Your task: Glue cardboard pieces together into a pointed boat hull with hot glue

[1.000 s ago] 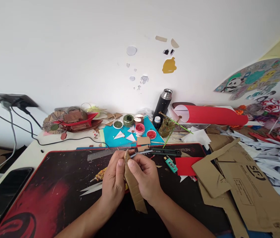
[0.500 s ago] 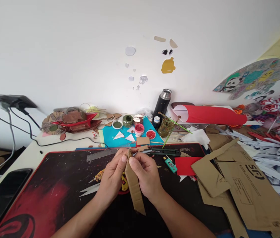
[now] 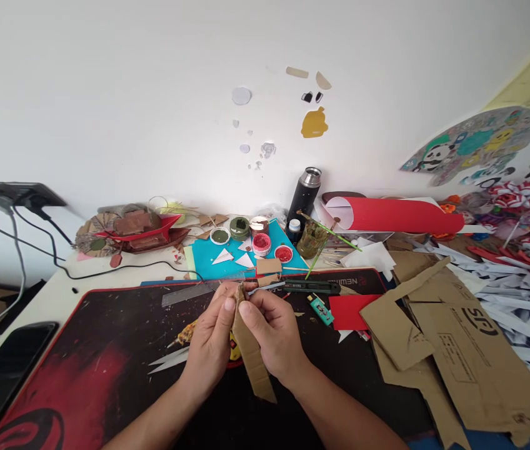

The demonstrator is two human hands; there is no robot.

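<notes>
Both my hands pinch the upper end of a narrow cardboard strip (image 3: 252, 357), whose lower end slants down toward me over the dark mat (image 3: 143, 325). My left hand (image 3: 212, 331) grips its left side with thumb and fingers. On the other side my right hand (image 3: 272, 331) is closed, thumb pressed near the strip's top edge. Scissors (image 3: 169, 360) lie beside my left hand, their blades pointing left and the handles mostly hidden behind my hand and the strip. Just beyond the fingers sits a dark green utility knife (image 3: 309, 285).
Behind the mat stand paint pots (image 3: 261, 244) on blue paper (image 3: 206, 257), a black flask (image 3: 303, 195) and a murky brush jar (image 3: 312, 240). Cardboard sheets (image 3: 474, 350) pile up at right. A phone (image 3: 9, 375) lies left; a clear ruler (image 3: 187, 292) rests near the mat's back.
The whole view has shifted slightly. My hands still hold the cardboard strip, and its upper end now leans a little further left.
</notes>
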